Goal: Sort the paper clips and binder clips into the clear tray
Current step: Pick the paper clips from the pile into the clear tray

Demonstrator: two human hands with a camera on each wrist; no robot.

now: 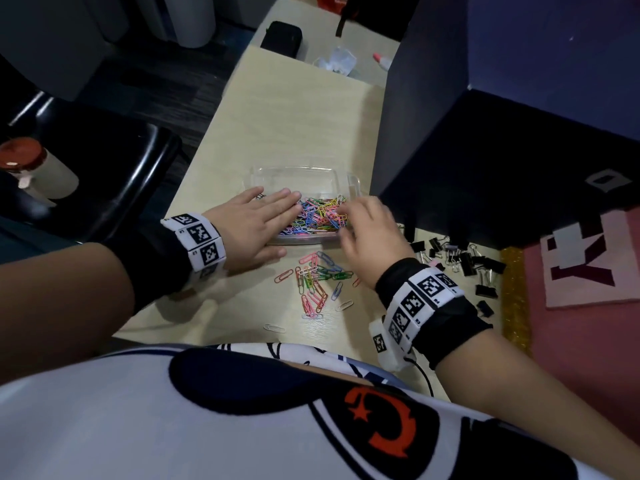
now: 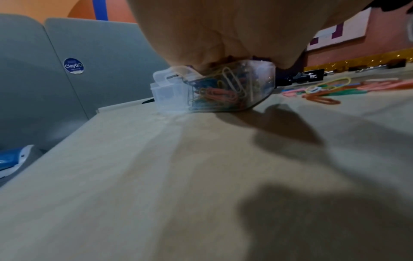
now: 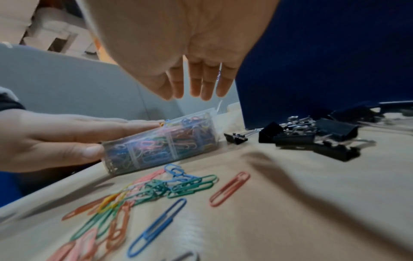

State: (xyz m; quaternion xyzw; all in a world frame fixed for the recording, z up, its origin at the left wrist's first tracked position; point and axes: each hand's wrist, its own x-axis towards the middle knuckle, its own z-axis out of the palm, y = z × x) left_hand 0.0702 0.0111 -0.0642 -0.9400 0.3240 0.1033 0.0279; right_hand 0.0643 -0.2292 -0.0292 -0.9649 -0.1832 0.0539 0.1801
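The clear tray sits mid-table, its near compartments full of coloured paper clips. My left hand lies flat on the tray's left side. Its fingers are straight over the clips and its thumb lies along the front wall. My right hand hovers over the tray's right end, fingers straight and pointing down, holding nothing. Loose paper clips lie in front of the tray. Black binder clips lie in a pile to the right.
A dark partition stands just right of the tray. A black chair and a red-lidded jar are off the table's left edge. A black case and a plastic bag lie at the far end. A pink mat lies on the right.
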